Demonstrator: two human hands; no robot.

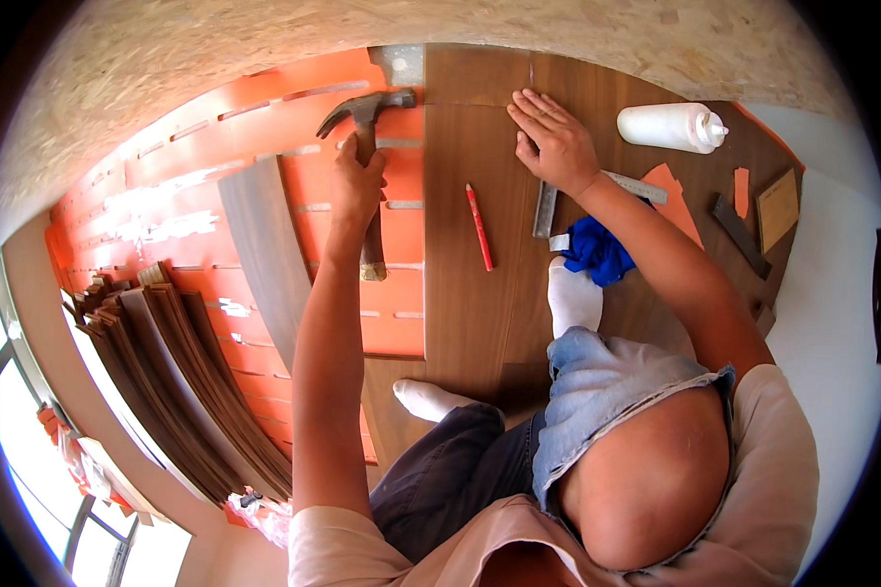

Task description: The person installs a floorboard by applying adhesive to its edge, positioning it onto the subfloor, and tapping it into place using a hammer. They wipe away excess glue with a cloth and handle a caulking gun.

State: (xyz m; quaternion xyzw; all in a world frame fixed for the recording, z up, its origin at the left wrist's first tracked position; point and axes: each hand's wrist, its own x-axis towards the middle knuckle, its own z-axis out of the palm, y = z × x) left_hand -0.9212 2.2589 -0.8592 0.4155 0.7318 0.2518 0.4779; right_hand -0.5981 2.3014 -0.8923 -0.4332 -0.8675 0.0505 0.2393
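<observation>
Ok so your left hand is wrapped around the hammer, fingers curled on the wooden handle a bit below the head; the claw points left and the striking face points right, close to the edge of the brown floorboards in this view; the whole hammer sits over the orange underlay, though I can't tell if the handle end touches it; your right hand is palm down on the boards near the far end, fingers out straight, thumb off to the side, gripping nothing I can see; the red pencil lies on the boards between your two hands; just below your right hand there's a metal square, partly hidden by your forearm, plus a bunched blue cloth; the white bottle is lying on its side to the right, nozzle pointing right; way over left, a loose plank lies slantwise on the underlay, near a stack of planks.
</observation>
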